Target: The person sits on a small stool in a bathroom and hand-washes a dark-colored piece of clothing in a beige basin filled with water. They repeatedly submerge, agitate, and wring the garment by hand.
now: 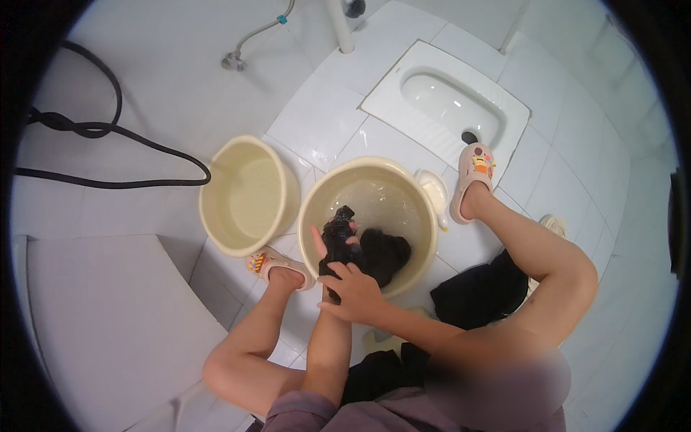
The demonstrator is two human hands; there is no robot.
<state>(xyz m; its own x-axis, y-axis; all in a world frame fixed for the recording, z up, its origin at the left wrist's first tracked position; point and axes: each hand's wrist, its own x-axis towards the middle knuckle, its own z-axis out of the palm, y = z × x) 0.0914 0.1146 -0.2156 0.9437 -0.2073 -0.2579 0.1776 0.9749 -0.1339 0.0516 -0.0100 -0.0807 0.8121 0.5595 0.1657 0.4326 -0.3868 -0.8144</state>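
A black wet cloth (337, 236) lies across my left hand (318, 240) above the near left part of a cream basin (369, 164). The thumb shows on one side of it and fingertips curl round the other; the palm is covered. My right hand (354, 294) reaches over my left wrist and grips the near end of the same cloth, over the basin's near rim. Another black bunch of fabric (386, 258) sits in the cloudy water beside my left hand. I cannot tell whether the two are one piece.
A second cream basin (248, 193) with pale water stands at the left. A white scoop (432, 193) sits by the main basin's right rim. Beyond is a squat toilet (455, 101). Black fabric (481, 291) lies near my right leg, and a black hose (144, 137) hangs left.
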